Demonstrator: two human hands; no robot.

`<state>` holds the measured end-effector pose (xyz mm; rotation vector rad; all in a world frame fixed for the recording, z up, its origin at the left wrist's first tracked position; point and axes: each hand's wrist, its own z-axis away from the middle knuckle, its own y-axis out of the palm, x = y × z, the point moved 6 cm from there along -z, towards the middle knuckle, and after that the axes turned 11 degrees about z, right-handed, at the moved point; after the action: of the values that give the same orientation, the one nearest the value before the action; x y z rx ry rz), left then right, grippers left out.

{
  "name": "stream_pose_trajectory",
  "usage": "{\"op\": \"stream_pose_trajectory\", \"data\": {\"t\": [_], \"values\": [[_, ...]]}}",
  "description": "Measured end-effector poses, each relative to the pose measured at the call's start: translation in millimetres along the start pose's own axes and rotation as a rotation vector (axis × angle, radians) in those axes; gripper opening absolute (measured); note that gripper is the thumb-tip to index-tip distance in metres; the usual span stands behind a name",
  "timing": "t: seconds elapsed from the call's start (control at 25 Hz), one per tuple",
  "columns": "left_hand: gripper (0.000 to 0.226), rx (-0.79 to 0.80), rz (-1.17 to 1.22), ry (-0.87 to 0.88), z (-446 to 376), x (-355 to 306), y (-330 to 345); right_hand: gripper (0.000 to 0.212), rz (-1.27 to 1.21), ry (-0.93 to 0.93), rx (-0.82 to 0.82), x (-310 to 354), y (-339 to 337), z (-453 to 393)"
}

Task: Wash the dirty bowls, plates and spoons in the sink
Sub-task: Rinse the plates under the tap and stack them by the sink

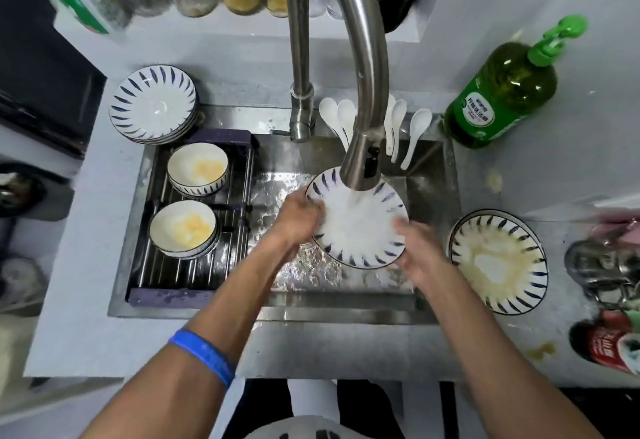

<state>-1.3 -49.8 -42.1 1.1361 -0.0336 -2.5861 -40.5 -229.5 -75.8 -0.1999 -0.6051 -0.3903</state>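
Holding the plate (360, 227) under the running faucet (360, 168), I have my left hand (299, 219) clamped on its rim at nine o'clock and my right hand (417, 248) gripping the rim at about four o'clock, so the two sit apart with the plate between them.

The sink (346, 312) is the biggest constraint: its steel walls close in at six and three o'clock, and the rack (194, 265) fills the whole nine o'clock side. Open room, I judge, is only the wet basin floor just below the plate.

The faucet head hangs right over the plate's twelve o'clock rim; tilting the plate up could knock china against metal. A wet rim could also slip from my fingers and drop onto the steel.

The dirty plate (498, 262) waits on the counter at three o'clock, near the sink edge, where my right elbow could nudge it. The two dirty bowls (190, 203) sit on the rack at nine o'clock, close to my left wrist.

The soap bottle (502, 96) stands at one o'clock. The spoons (412, 134) lean at twelve o'clock behind the faucet, easily toppled by a careless reach.
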Motion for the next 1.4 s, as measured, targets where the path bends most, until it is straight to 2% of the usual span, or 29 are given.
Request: {"op": "stream_pose_trajectory", "data": {"t": [0.08,0.12,0.16,0.24,0.32,0.36,0.4,0.44,0.48,0.52,0.56,0.6,0.68,0.76,0.88,0.96,1.08,1.12,1.2,1.24,1.28,1.36,1.4], "values": [[0.025,-0.065,-0.016,0.14,10.4,-15.1,-13.1,0.013,0.027,-0.037,-0.057,-4.1,12.7,-2.2],[0.024,-0.146,-0.032,0.211,17.4,-24.2,-17.8,0.014,-0.015,-0.018,-0.035,-2.9,21.0,-1.1],[0.024,-0.158,-0.088,0.26,23.4,-27.8,-22.6,0.013,-0.003,0.008,0.011,-4.9,28.6,1.4],[0.027,-0.029,-0.17,0.223,21.6,-25.4,-22.3,0.013,0.033,0.01,0.09,1.3,39.2,-3.2],[0.037,-0.117,-0.13,0.209,20.1,-22.7,-39.2,0.012,-0.001,-0.075,0.035,15.5,40.7,-2.9],[0.044,-0.176,-0.033,0.203,20.3,-19.7,-45.1,0.013,-0.039,-0.128,-0.013,23.5,39.4,2.8],[0.049,-0.195,0.082,0.165,26.5,-11.9,-44.6,0.018,0.055,-0.206,-0.077,25.3,36.0,11.3],[0.051,-0.19,0.153,0.119,33.3,-3.5,-40.1,0.03,0.343,-0.323,-0.154,26.5,35.4,21.2],[0.048,-0.192,0.173,0.092,36.6,3.5,-36.2,0.046,0.813,-0.457,-0.205,23.8,41.2,35.3],[0.043,-0.184,0.16,0.083,36.3,7.6,-35.3,0.058,1.237,-0.619,-0.178,15.2,52.4,44.7],[0.038,-0.155,0.132,0.092,34.5,7.0,-33.2,0.063,1.498,-0.769,-0.066,7.8,67.1,50.0],[0.035,-0.121,0.113,0.106,35.3,0.6,-29.8,0.063,1.597,-0.826,0.104,4.1,79.7,54.3],[0.035,-0.078,0.102,0.12,36.9,-8.7,-23.5,0.061,1.566,-0.825,0.335,11.8,95.4,62.7],[0.038,-0.112,0.108,0.123,29.9,-11.5,-28.3,0.063,1.579,-0.776,0.333,26.4,97.6,62.0],[0.036,-0.086,0.137,0.126,29.7,-17.2,-24.1,0.061,1.629,-0.85,0.321,35.4,97.3,65.9],[0.041,-0.092,0.118,0.133,31.7,-19.9,-22.1,0.061,1.592,-0.816,0.229,42.9,92.0,64.1],[0.037,-0.146,0.122,0.19,29.7,-24.3,-30.2,0.06,1.613,-0.876,0.337,34.4,93.2,69.8],[0.035,-0.131,0.131,0.194,31.2,-23.3,-28.9,0.058,1.59,-0.917,0.309,32.3,93.3,71.4],[0.039,-0.143,0.142,0.149,32.4,-12.5,-28.3,0.052,1.544,-0.985,-0.017,37.2,80.9,61.8],[0.044,-0.159,0.136,0.119,31.7,-9.4,-30.7,0.05,1.48,-0.957,-0.174,44.3,69.6,58.0],[0.046,-0.153,0.129,0.098,26.5,-9.3,-34.6,0.053,1.389,-0.893,-0.256,51.8,54.5,53.5],[0.034,-0.033,-0.003,0.05,10.7,-22.3,-35.1,0.06,1.042,-0.66,-0.198,68.1,26.2,32.1],[0.022,0.041,-0.068,0.036,4.6,-29.0,-30.8,0.051,0.777,-0.547,-0.115,70.7,22.7,23.7]]}}
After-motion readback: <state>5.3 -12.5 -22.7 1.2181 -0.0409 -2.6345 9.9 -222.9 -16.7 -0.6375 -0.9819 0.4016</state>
